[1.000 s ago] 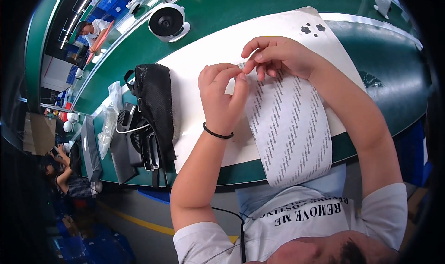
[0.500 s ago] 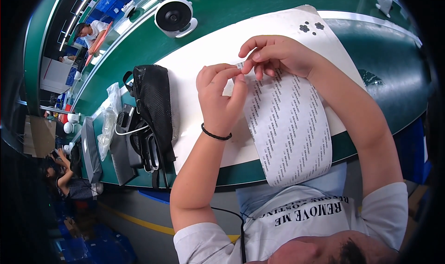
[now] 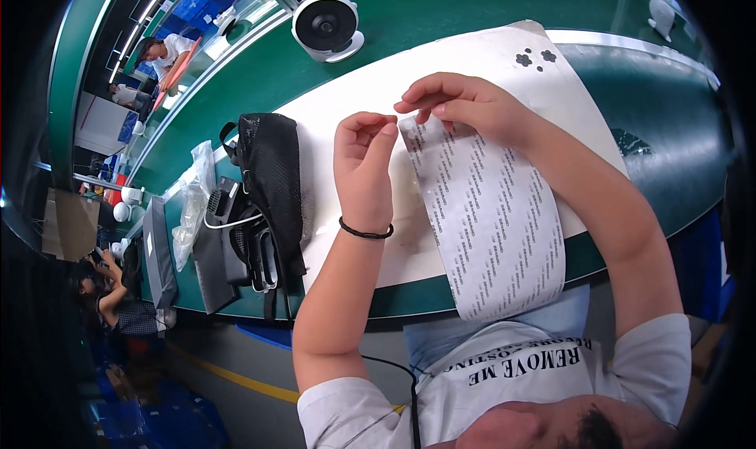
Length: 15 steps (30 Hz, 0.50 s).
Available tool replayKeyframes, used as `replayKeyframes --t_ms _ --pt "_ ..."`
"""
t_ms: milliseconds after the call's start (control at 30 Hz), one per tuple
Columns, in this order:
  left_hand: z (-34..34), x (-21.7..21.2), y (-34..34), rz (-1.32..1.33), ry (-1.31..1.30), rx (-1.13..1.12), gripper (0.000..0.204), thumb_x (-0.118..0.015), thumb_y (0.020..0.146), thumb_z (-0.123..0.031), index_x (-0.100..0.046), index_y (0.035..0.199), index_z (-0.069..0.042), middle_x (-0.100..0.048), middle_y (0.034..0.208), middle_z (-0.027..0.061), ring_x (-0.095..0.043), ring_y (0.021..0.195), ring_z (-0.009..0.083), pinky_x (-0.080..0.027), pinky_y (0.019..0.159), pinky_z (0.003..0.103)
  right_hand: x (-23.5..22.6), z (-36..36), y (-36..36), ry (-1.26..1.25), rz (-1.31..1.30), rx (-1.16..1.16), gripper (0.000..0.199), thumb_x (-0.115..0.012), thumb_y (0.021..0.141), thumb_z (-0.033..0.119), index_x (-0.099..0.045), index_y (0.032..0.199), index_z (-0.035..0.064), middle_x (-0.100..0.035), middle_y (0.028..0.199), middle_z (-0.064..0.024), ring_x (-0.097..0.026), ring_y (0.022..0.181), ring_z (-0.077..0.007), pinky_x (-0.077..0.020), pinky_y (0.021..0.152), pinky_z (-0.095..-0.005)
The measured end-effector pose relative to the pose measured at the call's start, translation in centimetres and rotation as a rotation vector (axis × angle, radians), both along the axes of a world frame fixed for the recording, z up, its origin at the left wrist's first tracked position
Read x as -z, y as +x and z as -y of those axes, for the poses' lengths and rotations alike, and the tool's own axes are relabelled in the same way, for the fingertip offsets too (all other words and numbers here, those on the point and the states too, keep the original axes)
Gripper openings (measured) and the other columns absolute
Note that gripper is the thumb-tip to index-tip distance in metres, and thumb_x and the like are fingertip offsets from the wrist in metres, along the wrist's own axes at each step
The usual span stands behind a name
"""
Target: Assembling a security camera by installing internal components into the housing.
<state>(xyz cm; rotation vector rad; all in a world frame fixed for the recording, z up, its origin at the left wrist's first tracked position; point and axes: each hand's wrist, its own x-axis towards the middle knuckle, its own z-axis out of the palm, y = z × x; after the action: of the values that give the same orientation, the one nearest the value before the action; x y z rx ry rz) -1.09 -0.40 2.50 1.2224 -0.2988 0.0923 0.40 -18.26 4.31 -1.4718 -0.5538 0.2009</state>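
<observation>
A long white sheet (image 3: 496,228) with rows of small grey print lies on a white board (image 3: 378,94), its near end bending over the table edge towards my lap. Just off the sheet's far left corner is my left hand (image 3: 365,161), thumb pressed against the index finger in a pinch. Whatever is in that pinch, if anything, is too small to make out. My right hand (image 3: 476,110) hovers at the sheet's far edge with its fingers loosely bent and apart, the index finger reaching towards the left hand.
Left of the board lie a black mesh pouch (image 3: 270,181), a clear plastic bag (image 3: 193,201) and a grey flat box (image 3: 158,252). A round white camera-like device (image 3: 325,25) stands on the green table (image 3: 441,12) beyond. Other people work at the far left.
My hands have drawn slightly apart; the left has moved off the sheet's corner. My right fingers have shifted a little left, and the whole view has shifted slightly.
</observation>
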Motion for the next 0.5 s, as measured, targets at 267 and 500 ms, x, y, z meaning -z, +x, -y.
replayKeyframes --t_ms 267,500 --pt "-0.06 0.02 -0.07 -0.005 -0.032 0.001 0.020 -0.053 0.081 0.002 -0.048 0.100 -0.002 -0.054 0.097 0.0069 -0.051 0.094 0.0132 -0.039 0.087 0.025 0.15 -0.36 -0.14 -0.028 0.061 -0.032 0.035 -0.039 0.080 -0.001 -0.052 0.112 0.0043 -0.056 0.109 -0.0082 -0.051 0.101 -0.0150 -0.0399 0.090 -0.0270" --pt "-0.18 -0.18 0.05 -0.001 0.011 -0.004 0.020 -0.052 0.081 0.003 -0.048 0.100 -0.002 -0.052 0.098 0.0065 -0.050 0.094 0.0125 -0.039 0.086 0.024 0.12 -0.57 0.00 -0.192 0.178 0.015 0.036 -0.040 0.081 0.000 -0.052 0.114 0.0061 -0.056 0.109 -0.0101 -0.053 0.098 -0.0166 -0.0407 0.090 -0.0283"
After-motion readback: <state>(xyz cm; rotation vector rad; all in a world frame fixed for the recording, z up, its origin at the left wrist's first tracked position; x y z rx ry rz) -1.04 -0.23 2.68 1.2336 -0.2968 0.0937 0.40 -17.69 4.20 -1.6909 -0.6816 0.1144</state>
